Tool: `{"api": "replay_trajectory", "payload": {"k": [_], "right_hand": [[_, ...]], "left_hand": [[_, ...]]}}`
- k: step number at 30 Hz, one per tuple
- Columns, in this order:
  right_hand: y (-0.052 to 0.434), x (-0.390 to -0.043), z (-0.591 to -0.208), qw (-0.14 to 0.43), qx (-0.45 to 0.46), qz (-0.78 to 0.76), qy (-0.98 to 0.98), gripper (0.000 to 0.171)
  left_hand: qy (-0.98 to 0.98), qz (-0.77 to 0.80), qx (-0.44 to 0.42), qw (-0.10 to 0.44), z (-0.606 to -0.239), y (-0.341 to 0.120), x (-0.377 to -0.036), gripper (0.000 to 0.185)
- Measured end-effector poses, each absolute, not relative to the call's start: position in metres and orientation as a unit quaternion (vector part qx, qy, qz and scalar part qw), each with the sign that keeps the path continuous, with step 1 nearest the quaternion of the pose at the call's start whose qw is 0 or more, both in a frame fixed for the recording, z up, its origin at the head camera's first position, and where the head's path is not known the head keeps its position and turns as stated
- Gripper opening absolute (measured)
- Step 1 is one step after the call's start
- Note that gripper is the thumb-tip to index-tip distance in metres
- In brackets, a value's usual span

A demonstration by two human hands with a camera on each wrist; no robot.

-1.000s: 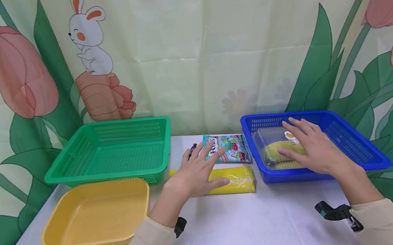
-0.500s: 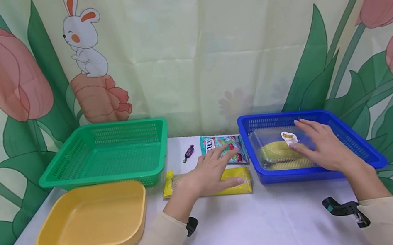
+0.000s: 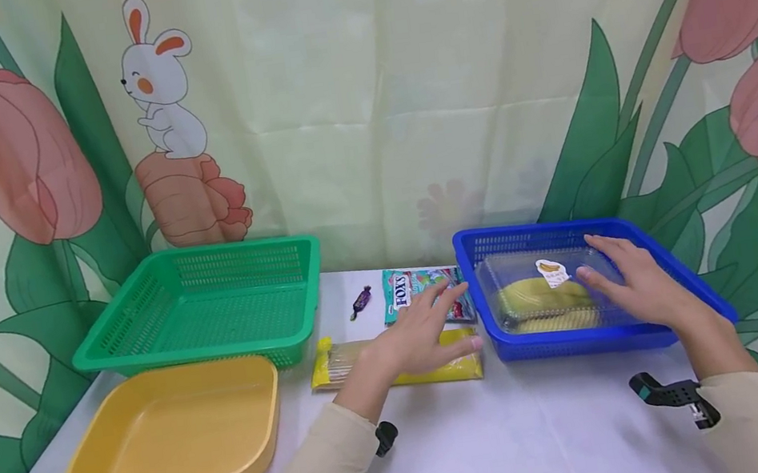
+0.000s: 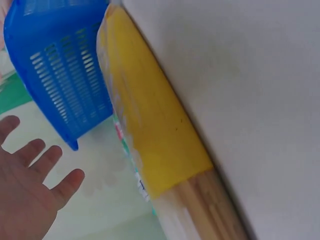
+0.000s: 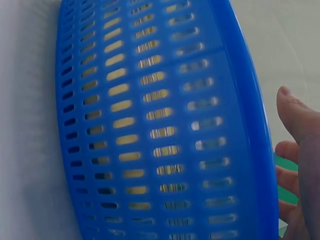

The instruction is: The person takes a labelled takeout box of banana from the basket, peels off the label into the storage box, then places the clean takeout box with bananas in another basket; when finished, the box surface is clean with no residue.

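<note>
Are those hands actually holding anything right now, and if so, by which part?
Nothing is held. The left hand hovers open over the yellow noodle packet; the right hand lies open over the clear plastic banana box.

We see a glossy perforated plastic blue basket (image 3: 677,283), a clear plastic box (image 3: 539,291), and a matt white surface (image 3: 523,434).

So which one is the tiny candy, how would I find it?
Start at the green basket on the white table. Just past its right edge lies the small candy, left of the Fox's sweets packet. It is the smallest thing there, in a dark purple wrapper twisted at both ends.
</note>
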State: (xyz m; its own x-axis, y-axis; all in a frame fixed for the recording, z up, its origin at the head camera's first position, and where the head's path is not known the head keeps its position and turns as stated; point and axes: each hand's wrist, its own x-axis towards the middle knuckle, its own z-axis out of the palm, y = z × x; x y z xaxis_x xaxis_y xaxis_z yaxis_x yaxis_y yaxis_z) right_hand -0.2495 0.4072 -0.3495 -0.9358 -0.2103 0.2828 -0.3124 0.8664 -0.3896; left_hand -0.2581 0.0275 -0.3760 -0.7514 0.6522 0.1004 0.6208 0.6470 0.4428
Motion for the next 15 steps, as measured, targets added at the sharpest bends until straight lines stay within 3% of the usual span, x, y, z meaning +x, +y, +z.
{"api": "replay_trajectory", "payload": {"k": [15], "right_hand": [[0.422,-0.254,-0.353,0.061,0.093,0.237,-0.965,0.074]], "left_hand": [[0.891,0.287,0.349,0.035,-0.39,0.05,-0.267,0.095]]}}
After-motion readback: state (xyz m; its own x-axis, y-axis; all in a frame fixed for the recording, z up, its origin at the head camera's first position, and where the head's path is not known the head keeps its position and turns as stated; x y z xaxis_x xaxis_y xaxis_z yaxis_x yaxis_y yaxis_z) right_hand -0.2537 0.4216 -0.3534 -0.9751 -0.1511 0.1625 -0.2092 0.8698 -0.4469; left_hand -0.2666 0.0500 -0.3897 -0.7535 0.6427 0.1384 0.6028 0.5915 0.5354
